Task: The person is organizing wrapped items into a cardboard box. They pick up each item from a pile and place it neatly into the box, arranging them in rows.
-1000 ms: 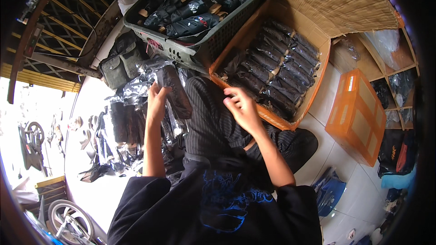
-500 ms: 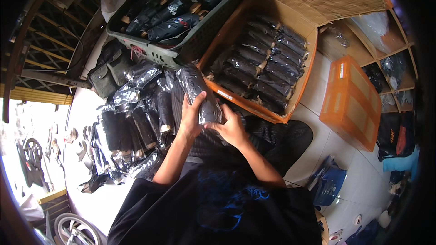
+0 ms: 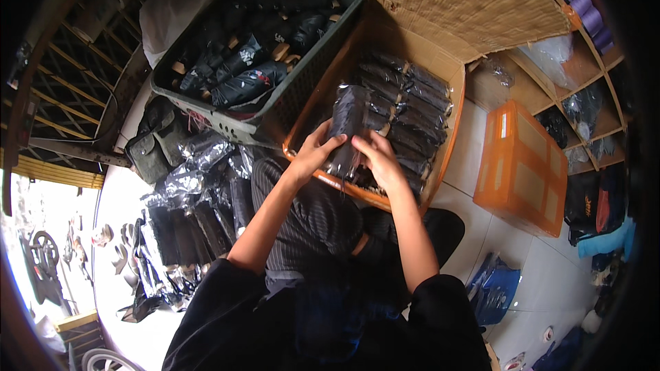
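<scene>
A black folded umbrella (image 3: 349,113) in a clear plastic sleeve is between my hands, over the near left part of an open cardboard box (image 3: 371,198). My left hand (image 3: 315,154) grips its left side, thumb on top. My right hand (image 3: 380,158) closes on its right side near the lower end. Beneath and beyond it, similar sleeved umbrellas (image 3: 412,106) lie in rows inside the box. To the left of my legs, more sleeved black umbrellas (image 3: 185,233) are piled on the floor.
A dark green plastic basket (image 3: 234,129) of black umbrellas with wooden handles stands at the far left. Beside it lies a grey-green bag (image 3: 157,144). A taped orange carton (image 3: 522,172) sits to the right, before wooden shelves (image 3: 598,72). A blue package (image 3: 496,288) lies nearer.
My hands have carried the umbrella forward and right, from above my lap to over the open box. The view has shifted slightly.
</scene>
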{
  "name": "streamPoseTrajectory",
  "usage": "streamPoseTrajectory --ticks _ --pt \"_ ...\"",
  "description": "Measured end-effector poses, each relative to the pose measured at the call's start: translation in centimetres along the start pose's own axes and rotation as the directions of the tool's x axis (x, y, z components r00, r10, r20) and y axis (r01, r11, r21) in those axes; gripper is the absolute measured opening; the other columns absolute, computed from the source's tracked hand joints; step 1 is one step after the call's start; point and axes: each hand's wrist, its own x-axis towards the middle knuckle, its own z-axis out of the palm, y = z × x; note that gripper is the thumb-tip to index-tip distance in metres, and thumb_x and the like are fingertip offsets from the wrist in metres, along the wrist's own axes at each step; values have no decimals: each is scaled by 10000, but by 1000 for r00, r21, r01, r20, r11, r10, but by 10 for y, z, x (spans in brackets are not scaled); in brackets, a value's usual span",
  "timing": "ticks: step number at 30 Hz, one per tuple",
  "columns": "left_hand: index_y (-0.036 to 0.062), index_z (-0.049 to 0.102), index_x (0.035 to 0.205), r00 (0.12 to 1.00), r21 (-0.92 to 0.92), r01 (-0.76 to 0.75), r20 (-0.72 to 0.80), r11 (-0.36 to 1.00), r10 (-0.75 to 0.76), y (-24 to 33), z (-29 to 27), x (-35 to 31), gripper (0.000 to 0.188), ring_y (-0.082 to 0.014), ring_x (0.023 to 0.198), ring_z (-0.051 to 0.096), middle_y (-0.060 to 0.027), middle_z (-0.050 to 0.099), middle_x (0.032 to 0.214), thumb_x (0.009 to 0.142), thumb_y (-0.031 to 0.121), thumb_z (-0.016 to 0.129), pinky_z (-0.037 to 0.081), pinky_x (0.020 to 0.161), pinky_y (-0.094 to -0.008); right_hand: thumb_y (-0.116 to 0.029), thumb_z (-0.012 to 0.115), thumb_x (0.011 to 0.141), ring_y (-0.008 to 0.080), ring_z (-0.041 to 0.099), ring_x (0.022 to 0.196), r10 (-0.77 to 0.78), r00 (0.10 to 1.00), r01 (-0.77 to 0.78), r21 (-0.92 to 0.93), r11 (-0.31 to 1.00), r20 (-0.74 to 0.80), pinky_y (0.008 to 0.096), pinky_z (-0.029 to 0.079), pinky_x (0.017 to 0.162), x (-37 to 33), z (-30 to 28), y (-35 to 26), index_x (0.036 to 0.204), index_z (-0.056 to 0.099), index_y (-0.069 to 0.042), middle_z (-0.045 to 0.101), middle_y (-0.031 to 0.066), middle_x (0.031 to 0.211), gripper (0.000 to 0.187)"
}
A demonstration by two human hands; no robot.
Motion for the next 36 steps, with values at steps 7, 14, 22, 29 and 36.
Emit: streamPoseTrajectory --ticks 7,14,22,29,36 --pt "5 618 1035 851 799 -334 27 500 525 -50 -34 6 248 -345 897 613 -159 640 951 818 119 658 478 816 -434 -199 641 938 158 641 766 49 996 -46 43 998 -73 347 550 663 159 -62 25 1055 599 -68 654 34 913 181" --pt "42 691 962 915 932 -200 68 302 397 -65 -30 -1 275 -312 944 645 -154 652 1114 823 271 630 495 844 -422 80 401 885 268 574 1111 115 960 -171 -208 963 -256 451 580 812 232 -35 60 1169 546 56 552 150 1211 320" --pt "23 604 1209 995 951 -78 54 301 89 -54 -21 18 566 -346 960 675 -174 548 1333 829 439 650 550 809 -422 -129 668 882 276 684 777 1 977 -161 -739 655 -212 364 606 619 245 -77 63 1269 495 64 622 184 1115 466" --pt "28 609 1210 997 968 -64 52 244 54 -47 -18 15 589 -334 986 674 -167 545 1346 818 465 662 547 824 -414 -180 837 737 241 690 640 -34 957 -151 -598 787 -287 305 546 427 209 -24 36 1360 372 48 655 218 1072 810" --pt "24 627 1164 996 965 -85 87 250 6 -51 -20 28 569 -329 997 669 -143 558 1306 800 455 695 540 837 -427 -360 832 719 437 647 990 -181 973 -94 -966 242 -141 481 554 771 224 -40 48 1359 406 34 568 294 1229 864"
